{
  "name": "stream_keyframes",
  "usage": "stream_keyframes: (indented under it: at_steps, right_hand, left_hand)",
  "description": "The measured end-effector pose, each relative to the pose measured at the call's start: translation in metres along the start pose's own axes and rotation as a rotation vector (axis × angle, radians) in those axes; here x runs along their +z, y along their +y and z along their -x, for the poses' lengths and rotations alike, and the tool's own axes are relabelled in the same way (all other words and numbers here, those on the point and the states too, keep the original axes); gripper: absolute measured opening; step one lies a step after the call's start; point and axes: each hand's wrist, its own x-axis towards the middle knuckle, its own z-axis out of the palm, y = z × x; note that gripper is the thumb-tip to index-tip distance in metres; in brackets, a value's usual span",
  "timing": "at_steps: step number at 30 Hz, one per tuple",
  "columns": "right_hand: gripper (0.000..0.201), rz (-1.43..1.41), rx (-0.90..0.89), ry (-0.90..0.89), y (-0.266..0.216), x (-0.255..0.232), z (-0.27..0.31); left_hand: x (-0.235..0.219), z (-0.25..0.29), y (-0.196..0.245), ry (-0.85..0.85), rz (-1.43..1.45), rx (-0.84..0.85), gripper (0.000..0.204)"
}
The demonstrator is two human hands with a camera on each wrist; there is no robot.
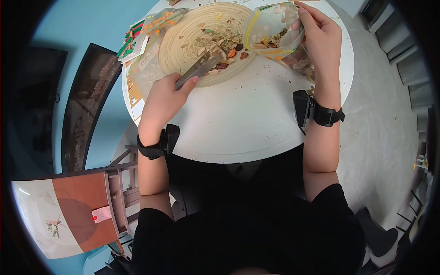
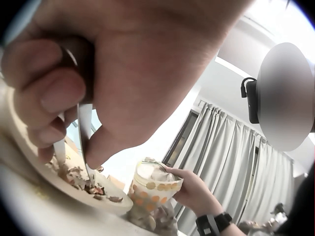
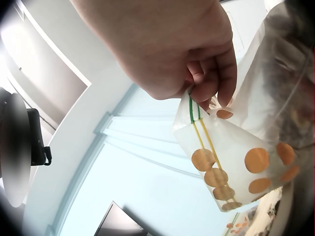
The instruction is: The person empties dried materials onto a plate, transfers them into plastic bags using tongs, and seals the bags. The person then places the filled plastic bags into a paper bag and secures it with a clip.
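Note:
My left hand [image 1: 167, 98] grips a pair of metal tongs [image 1: 200, 70], whose tips reach into a heap of dried flower and fruit pieces [image 1: 223, 48]. The heap lies on a round, ringed wooden plate [image 1: 176, 43]. In the left wrist view the two metal arms of the tongs [image 2: 85, 130] show between thumb and fingers. My right hand [image 1: 322, 39] pinches the rim of a clear zip bag with orange dots [image 1: 270, 30], holding its mouth open beside the plate. Some dried pieces [image 1: 272, 41] sit inside that bag. The right wrist view shows the fingers on the bag's green and yellow zip strip [image 3: 201, 118].
Another dotted zip bag [image 1: 160, 23] lies at the plate's left, near a small box with red and green items [image 1: 133, 43]. A filled clear bag [image 1: 300, 64] rests below the right hand. Crumbs dot the white round table [image 1: 229, 123].

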Motion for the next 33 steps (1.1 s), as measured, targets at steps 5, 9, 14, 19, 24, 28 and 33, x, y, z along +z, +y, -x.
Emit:
stream_keyframes:
  at_steps: [5,9,14,19,24,28,33]
  right_hand:
    - [0.028,-0.020,0.008,-0.022,0.010,-0.003,-0.005]
    - [0.029,-0.009,0.039,-0.017,0.009,-0.003,-0.005]
    - [0.029,-0.040,0.061,0.011,-0.001,0.002,0.000]
    - [0.029,0.000,0.018,-0.026,0.000,-0.002,0.001]
    - [0.029,-0.059,0.049,-0.021,0.010,-0.001,-0.005]
    - [0.029,-0.054,0.062,0.010,0.001,0.004,-0.001]
    - [0.029,-0.029,0.025,-0.002,0.010,0.000,-0.004]
  left_hand:
    - [0.018,0.001,0.001,0.109,-0.056,0.141,0.050]
    - [0.019,0.001,0.001,0.129,-0.083,0.178,0.047]
    - [0.018,-0.003,-0.005,0.102,-0.011,0.174,0.046]
    - [0.012,-0.005,-0.011,0.080,0.055,0.139,0.046]
    - [-0.001,-0.004,-0.002,0.105,0.134,0.117,0.045]
    - [-0.013,-0.007,0.017,0.150,0.248,0.219,0.042]
    - [0.000,-0.015,0.060,0.159,0.327,0.368,0.039]
